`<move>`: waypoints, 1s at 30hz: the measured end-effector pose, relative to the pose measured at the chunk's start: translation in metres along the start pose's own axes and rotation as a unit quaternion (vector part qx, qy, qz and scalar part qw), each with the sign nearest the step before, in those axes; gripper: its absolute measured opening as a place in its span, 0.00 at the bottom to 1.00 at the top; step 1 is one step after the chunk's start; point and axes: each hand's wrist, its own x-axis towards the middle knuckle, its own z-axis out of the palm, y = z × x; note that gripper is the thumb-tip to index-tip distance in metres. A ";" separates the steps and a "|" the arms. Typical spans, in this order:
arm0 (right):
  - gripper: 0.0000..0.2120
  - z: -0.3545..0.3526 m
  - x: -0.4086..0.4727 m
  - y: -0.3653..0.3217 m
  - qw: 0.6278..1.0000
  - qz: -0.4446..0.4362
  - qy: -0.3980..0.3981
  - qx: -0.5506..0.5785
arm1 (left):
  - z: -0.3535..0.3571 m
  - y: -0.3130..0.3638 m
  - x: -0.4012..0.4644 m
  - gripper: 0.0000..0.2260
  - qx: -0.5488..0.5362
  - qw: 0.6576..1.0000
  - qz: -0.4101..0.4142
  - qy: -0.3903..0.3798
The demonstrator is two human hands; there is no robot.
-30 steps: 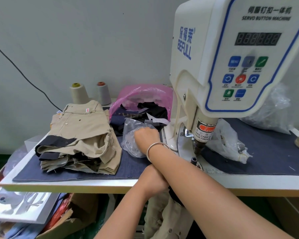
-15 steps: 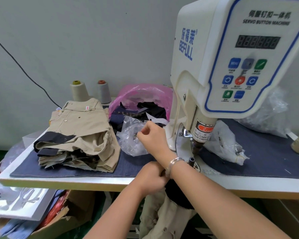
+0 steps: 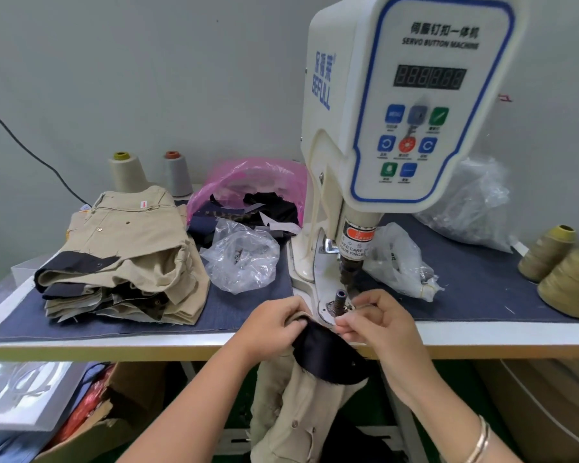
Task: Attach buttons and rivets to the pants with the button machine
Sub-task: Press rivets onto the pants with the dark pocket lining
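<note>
While both hands point(image 3: 274, 324) point(image 3: 378, 324) pinch pants point(image 3: 321, 349), denim mat point(image 3: 465, 289) covers the grey-walled table point(image 3: 114, 342).

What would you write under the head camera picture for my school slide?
Two hands, left hand and right hand, hold tan pants at the button machine, beside a folded pile.

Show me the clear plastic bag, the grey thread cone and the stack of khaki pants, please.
clear plastic bag point(image 3: 243, 259), head view, crumpled middle.
grey thread cone point(image 3: 177, 175), head view, wound side.
stack of khaki pants point(image 3: 127, 235), head view, top garment's front.
</note>
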 end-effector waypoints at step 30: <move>0.08 -0.040 0.058 -0.014 0.992 0.090 -0.045 -0.074 | 0.001 0.002 0.000 0.05 -0.018 1.000 -0.012 0.011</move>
